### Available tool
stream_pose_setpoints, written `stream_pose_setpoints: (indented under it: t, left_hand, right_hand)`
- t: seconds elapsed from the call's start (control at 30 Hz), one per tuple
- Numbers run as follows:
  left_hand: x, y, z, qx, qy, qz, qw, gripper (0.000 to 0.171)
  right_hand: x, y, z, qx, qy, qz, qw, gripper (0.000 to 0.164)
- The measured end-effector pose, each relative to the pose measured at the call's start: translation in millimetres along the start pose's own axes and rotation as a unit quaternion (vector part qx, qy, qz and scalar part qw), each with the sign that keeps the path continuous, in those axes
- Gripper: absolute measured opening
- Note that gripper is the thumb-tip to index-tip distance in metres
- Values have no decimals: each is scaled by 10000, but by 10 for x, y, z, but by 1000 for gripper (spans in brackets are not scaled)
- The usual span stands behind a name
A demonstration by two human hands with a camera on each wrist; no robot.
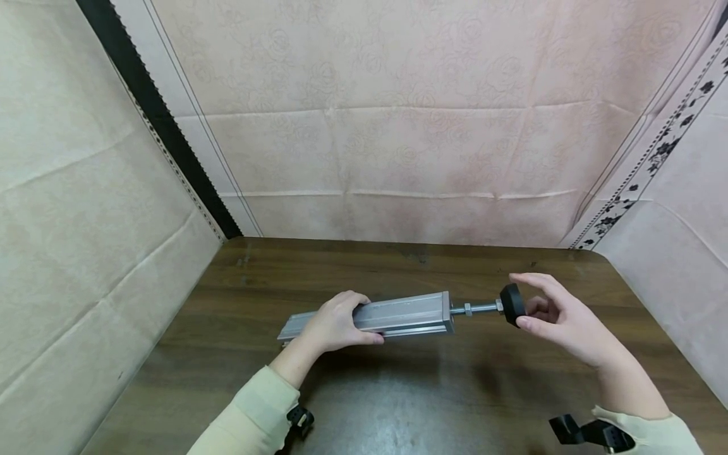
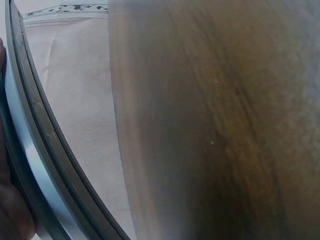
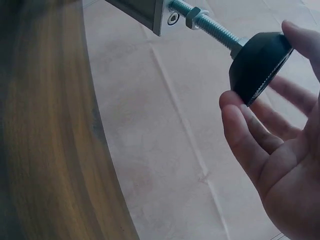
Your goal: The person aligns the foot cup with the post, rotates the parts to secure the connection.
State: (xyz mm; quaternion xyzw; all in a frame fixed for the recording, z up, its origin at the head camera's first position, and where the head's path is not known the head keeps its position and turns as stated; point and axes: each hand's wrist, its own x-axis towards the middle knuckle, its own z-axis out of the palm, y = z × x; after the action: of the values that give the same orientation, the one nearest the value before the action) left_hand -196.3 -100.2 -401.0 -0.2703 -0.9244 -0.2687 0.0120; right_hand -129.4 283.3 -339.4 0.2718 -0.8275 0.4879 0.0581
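My left hand (image 1: 335, 323) grips a silver aluminium profile (image 1: 406, 314), thumb along the near side and fingers over the far side. The profile lies nearly level across the head view, raised over the table. From its right end plate sticks a threaded rod (image 1: 483, 308) with a hex nut (image 3: 196, 18) partway along. At the rod's tip sits a black levelling foot (image 3: 257, 62), tilted, its ridged rim facing my palm. My right hand (image 1: 569, 322) pinches this foot's rim between thumb and fingertips. In the left wrist view the grooved profile (image 2: 42, 150) runs down the left edge.
Below is a brown wood-grain table (image 1: 398, 404) whose far edge meets a pale cloth wall (image 1: 398, 158). More cloth closes in the left (image 1: 85, 253) and right sides. Dark camera mounts (image 1: 591, 433) sit on both wrists.
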Motion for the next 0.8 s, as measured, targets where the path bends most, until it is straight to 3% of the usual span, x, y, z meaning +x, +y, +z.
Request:
stream_pose_setpoints:
  t: [0.2,0.33,0.43,0.5,0.8]
  left_hand:
    - [-6,-4,-2,20,2,9,10000,70]
    - [-3,-7,-17,-14,5,2,10000,70]
    - [0,-6,-31,-58,13,-45,10000,71]
    - [1,-8,-35,-78,-15,-82,9999,72]
    - [-3,-30,-21,-105,-5,-93,9999,72]
  right_hand:
    - [14,52,-35,401,-426,-786,9952,85]
    - [11,93,-54,1023,-886,-1357,9815,88]
    - [-3,83,-67,1191,-1097,-1192,9796,88]
    - [-16,64,-67,1069,-1096,-915,9840,87]
    - [-20,21,-44,641,-692,-426,9946,79]
